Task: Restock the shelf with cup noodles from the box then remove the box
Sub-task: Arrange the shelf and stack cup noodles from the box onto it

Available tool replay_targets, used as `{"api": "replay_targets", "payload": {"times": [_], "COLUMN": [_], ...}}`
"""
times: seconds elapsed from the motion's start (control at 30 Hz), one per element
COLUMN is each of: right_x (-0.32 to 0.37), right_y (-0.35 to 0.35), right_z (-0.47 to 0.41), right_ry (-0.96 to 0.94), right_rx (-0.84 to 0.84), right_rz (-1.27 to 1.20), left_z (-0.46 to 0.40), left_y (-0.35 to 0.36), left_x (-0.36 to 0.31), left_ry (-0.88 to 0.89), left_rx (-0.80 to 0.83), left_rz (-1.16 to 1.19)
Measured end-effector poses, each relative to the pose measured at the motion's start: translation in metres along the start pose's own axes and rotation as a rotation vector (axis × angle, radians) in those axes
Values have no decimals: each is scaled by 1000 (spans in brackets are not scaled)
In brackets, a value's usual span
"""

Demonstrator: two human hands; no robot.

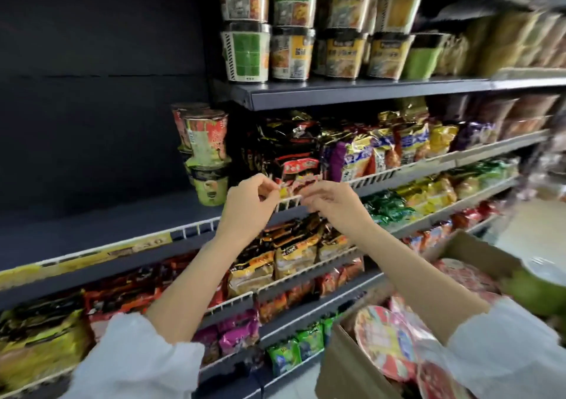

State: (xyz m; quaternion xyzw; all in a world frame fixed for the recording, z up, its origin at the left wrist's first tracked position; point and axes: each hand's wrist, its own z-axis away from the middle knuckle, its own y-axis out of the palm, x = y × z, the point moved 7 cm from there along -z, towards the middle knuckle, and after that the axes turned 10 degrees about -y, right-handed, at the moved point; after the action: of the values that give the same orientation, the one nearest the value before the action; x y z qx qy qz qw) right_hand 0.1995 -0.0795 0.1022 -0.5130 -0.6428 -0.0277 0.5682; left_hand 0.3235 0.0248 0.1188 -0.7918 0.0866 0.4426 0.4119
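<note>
My left hand (pixel 246 205) and my right hand (pixel 329 204) are both up at the wire rail (pixel 288 199) of the middle shelf (pixel 92 230). The fingers of both hands are curled and pinch the bottom edge of a red noodle packet (pixel 298 173) that sits just behind the rail. To the left of the packet, cup noodles (pixel 208 153) stand stacked on the same shelf. The box (pixel 337 365) is low on my right, open, with more cup noodles lying in it, lids up.
</note>
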Motion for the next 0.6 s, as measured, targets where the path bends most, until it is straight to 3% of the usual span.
{"api": "replay_targets", "payload": {"times": [0.37, 0.6], "right_x": [-98, -170], "right_y": [-151, -252], "right_z": [175, 231], "right_ry": [339, 516], "right_rx": [-211, -161], "right_rz": [222, 497], "left_z": [105, 124], "left_y": [195, 314], "left_x": [-108, -183], "left_ry": [67, 126], "left_rx": [402, 591], "left_rz": [-70, -151]}}
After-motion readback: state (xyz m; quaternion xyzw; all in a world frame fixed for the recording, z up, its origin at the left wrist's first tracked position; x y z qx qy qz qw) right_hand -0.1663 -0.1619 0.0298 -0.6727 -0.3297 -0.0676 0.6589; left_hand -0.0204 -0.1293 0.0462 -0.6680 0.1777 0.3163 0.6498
